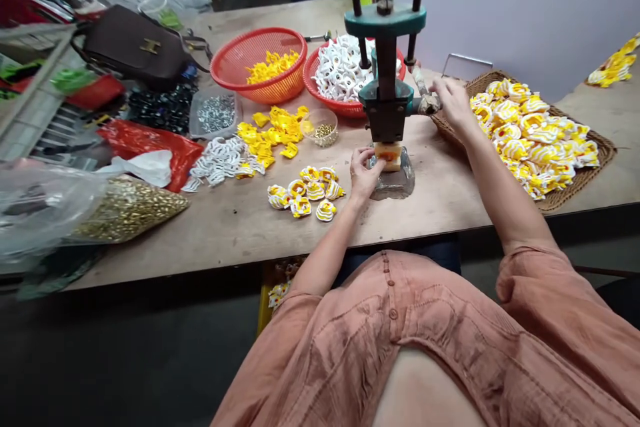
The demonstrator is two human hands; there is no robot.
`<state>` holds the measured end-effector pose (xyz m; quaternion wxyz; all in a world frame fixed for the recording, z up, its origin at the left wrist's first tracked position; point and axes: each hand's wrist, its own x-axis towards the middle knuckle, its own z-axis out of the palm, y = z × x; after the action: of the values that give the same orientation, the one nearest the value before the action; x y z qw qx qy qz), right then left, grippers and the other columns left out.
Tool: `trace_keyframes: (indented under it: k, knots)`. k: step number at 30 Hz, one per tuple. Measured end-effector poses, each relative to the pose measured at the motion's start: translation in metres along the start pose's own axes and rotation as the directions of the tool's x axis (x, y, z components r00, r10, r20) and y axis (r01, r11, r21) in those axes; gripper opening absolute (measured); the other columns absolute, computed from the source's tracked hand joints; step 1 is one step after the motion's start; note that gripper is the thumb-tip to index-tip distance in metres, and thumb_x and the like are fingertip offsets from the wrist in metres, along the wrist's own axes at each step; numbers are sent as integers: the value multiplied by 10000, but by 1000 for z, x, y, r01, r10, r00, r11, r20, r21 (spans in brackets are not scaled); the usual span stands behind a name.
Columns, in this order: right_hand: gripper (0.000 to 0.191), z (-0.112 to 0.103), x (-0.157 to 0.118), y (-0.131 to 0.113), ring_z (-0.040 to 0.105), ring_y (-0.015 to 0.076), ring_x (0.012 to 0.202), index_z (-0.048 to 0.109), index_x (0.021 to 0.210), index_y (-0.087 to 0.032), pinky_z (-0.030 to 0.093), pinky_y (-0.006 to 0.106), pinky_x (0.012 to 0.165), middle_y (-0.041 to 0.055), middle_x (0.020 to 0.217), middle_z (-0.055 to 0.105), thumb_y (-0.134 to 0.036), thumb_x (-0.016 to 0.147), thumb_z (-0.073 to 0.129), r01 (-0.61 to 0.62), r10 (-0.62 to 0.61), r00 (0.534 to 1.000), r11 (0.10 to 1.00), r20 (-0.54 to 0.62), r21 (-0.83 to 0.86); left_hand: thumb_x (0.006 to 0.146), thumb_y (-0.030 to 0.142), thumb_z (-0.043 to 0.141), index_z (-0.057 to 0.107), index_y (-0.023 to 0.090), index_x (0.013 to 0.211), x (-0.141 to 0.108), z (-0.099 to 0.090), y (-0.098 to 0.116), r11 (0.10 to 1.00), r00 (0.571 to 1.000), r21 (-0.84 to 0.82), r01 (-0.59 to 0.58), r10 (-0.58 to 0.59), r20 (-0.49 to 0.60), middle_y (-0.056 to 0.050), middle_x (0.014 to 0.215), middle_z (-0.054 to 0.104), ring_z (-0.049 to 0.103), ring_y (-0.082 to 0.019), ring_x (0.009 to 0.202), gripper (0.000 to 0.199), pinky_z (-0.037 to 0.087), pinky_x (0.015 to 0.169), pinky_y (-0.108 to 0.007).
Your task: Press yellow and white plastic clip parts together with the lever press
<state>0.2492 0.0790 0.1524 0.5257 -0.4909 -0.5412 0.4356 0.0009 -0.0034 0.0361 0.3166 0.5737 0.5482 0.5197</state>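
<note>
A green and black hand press (389, 97) stands on the wooden table. My left hand (365, 172) is at the left side of its base, fingers bent around a small yellow and orange piece (387, 155) under the press head. My right hand (453, 101) is closed on the end of the press lever (429, 104), right of the press column. Several striped yellow and white pieces (315, 191) lie to the left of my left hand. A wicker tray (607, 150) heaped with similar striped pieces (537, 133) sits on the right.
Behind are a red basket (225, 65) of yellow parts and another red basket (313, 90) of white parts. Loose yellow parts (275, 130), white parts (220, 161), a small tub of brass bits (326, 132), and a bag of gold pieces (130, 210) lie leftward.
</note>
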Motion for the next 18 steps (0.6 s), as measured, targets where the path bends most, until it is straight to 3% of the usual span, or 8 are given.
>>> trace_keyframes:
  k: [3, 5, 7, 10, 13, 18]
  knots:
    - [462, -18, -56, 15, 739, 174, 892, 699, 986, -237, 635, 318, 864, -1, 856, 705, -698, 983, 670, 122, -137, 982, 986, -129, -113, 820, 461, 868, 776, 186, 948, -3, -7, 2, 990, 992, -69, 120, -117, 47, -44, 1066, 693, 621, -123, 783, 317, 537, 721, -265]
    - [421, -12, -98, 27, 717, 160, 796, 730, 978, -244, 630, 303, 810, 2, 837, 698, -663, 984, 690, 142, -158, 983, 977, -96, -157, 808, 501, 888, 768, 180, 969, -11, -10, 7, 975, 981, -123, 184, -175, 78, -33, 1026, 703, 595, -87, 689, 379, 493, 622, -226]
    - [412, 7, -138, 41, 698, 146, 722, 764, 1050, -251, 623, 290, 734, 5, 877, 721, -647, 934, 760, 124, -123, 992, 984, 13, -130, 807, 538, 901, 763, 184, 1006, -24, -13, 15, 954, 963, -174, 244, -218, 157, -27, 949, 725, 624, -92, 655, 428, 498, 585, -218]
    - [611, 40, -179, 63, 725, 147, 762, 747, 1273, -277, 653, 288, 722, 29, 1068, 762, -650, 807, 882, 36, -42, 990, 999, 137, 41, 811, 568, 912, 753, 204, 1061, -52, -20, 33, 911, 926, -274, 309, -223, 304, -34, 929, 772, 708, -134, 686, 470, 593, 634, -259]
    - [668, 59, -203, 70, 747, 162, 891, 743, 1308, -288, 699, 327, 857, 59, 1218, 737, -643, 770, 916, -31, 5, 989, 984, 146, 176, 835, 546, 911, 759, 239, 1135, -84, -31, 48, 878, 920, -352, 323, -204, 335, -62, 1135, 806, 787, -187, 897, 455, 677, 788, -324]
    - [579, 65, -224, 55, 715, 182, 961, 772, 1245, -310, 692, 375, 967, 59, 1213, 696, -576, 764, 951, 67, -83, 985, 992, 154, 104, 848, 579, 897, 764, 293, 1258, -126, -52, 62, 815, 894, -409, 411, -272, 356, -56, 1288, 796, 796, -231, 1138, 517, 687, 960, -369]
